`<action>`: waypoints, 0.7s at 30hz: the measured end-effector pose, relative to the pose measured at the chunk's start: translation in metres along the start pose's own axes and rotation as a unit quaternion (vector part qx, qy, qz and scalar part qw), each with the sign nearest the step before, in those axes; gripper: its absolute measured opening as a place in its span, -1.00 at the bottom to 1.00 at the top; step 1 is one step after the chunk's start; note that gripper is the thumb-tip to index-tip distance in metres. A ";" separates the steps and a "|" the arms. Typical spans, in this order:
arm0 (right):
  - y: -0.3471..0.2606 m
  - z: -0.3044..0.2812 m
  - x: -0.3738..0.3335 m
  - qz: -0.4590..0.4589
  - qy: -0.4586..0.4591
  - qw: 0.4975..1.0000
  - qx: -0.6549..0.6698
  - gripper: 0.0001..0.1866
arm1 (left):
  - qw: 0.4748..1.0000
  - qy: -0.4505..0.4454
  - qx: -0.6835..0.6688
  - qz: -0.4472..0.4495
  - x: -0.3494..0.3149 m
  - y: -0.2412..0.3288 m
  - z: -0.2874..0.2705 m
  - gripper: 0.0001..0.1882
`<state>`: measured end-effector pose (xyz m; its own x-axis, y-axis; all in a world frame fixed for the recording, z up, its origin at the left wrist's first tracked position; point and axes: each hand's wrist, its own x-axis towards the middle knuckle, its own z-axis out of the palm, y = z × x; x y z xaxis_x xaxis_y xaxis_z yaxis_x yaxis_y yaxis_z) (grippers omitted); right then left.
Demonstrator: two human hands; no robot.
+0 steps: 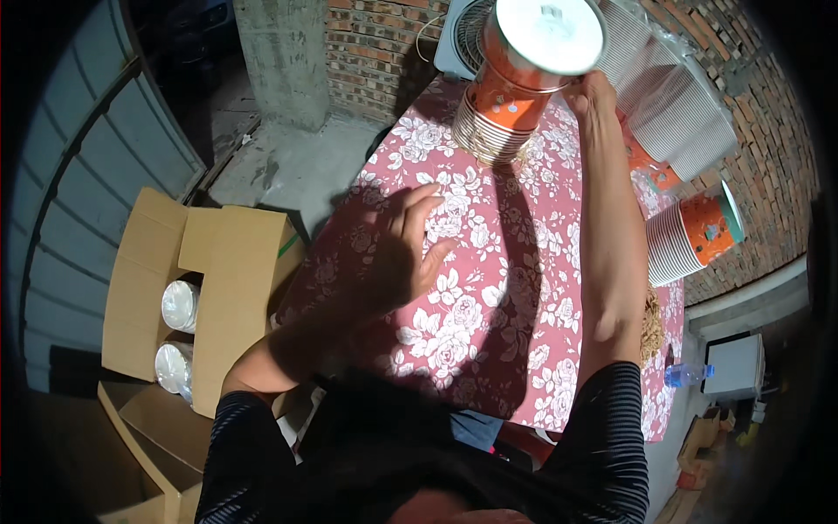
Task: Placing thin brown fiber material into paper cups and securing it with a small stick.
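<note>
A table (489, 288) covered with a dark red cloth printed with white roses fills the middle of the view, standing on a grey concrete floor against a brick wall (375, 52) and a concrete pillar (284, 57). At the left, on the floor, sits an open cardboard box (218, 288) with two sleeves of white cups (179, 332) lying inside.

The right hand (594, 96) reaches up to the far end of the table and touches the side of a tall stack of orange paper cups (515, 74), which stands tilted toward the camera with its white bottom showing; how far the fingers wrap around it cannot be told, as they lie behind the stack. The left hand (410, 249) hovers flat over the cloth with fingers spread loosely, holding nothing.

To the right lie two more stacks: one wrapped in clear plastic (681, 96), and one orange stack (690, 240) on its side near the table's right edge. A white fan (458, 39) stands behind the cups. A water bottle (685, 375) lies on the floor at the right.
</note>
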<state>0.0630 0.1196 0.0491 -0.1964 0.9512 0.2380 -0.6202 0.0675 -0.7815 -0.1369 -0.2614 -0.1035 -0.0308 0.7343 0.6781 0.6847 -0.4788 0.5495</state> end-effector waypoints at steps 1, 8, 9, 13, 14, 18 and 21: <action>-0.019 -0.041 0.028 -0.029 -0.047 0.997 -0.060 -0.72 | 0.998 0.003 -0.058 0.023 0.005 -0.001 0.013 -0.34; 0.075 -0.042 -0.010 0.071 0.121 0.986 -0.089 -0.88 | 0.994 -0.011 -0.103 -0.036 -0.016 -0.014 0.020 -0.31; 0.072 -0.058 -0.021 0.089 0.073 0.982 -0.152 -0.89 | 0.995 -0.021 -0.098 -0.024 -0.013 -0.012 0.021 -0.31; 0.091 -0.078 -0.082 0.135 0.119 0.940 -0.289 -0.87 | 0.997 -0.025 -0.065 0.017 -0.012 -0.016 0.024 -0.30; 0.094 -0.075 -0.103 0.144 0.124 0.937 -0.293 -0.88 | 0.999 -0.001 -0.031 0.026 -0.018 -0.021 0.028 -0.29; 0.058 -0.080 -0.173 0.102 0.149 0.910 -0.374 -0.91 | 0.976 -0.035 0.141 0.162 0.004 -0.024 0.001 -0.32; -0.001 -0.085 -0.215 -0.057 0.055 0.861 -0.503 -0.85 | 0.979 0.037 0.083 0.180 0.053 -0.038 0.035 -0.44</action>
<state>0.1708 -0.0592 -0.0502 -0.0712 0.9401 0.3333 0.3511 0.3364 -0.8738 -0.1392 -0.1875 -0.1059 0.1854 0.4927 0.8502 0.7702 -0.6102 0.1856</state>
